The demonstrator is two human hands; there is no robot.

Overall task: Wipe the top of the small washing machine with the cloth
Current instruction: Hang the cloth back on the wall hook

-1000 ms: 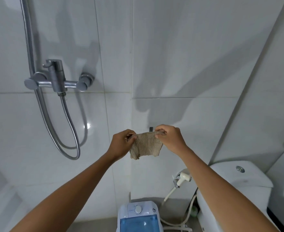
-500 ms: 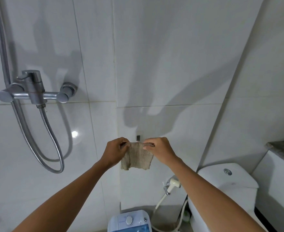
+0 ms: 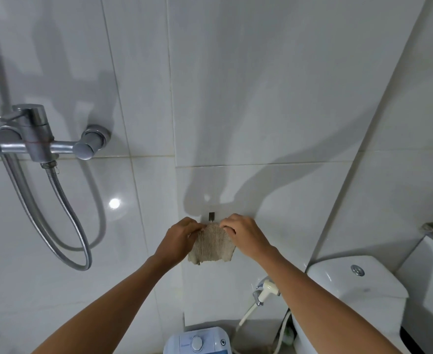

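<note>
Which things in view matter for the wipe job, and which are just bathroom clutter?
In the job:
cloth, held up at the wall hook by both hands
left hand
right hand
small washing machine, at the bottom edge, untouched

Not in the job:
wall hook
shower mixer
shower hose
bidet sprayer
toilet

Beige ribbed cloth hanging against wall, washing machine below.

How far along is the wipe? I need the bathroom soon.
Nothing wiped shows yet. In hand: both hands, left and right, pinch the cloth's top edge at the wall hook. Left: carrying it down to the washer and wiping its top.
</note>
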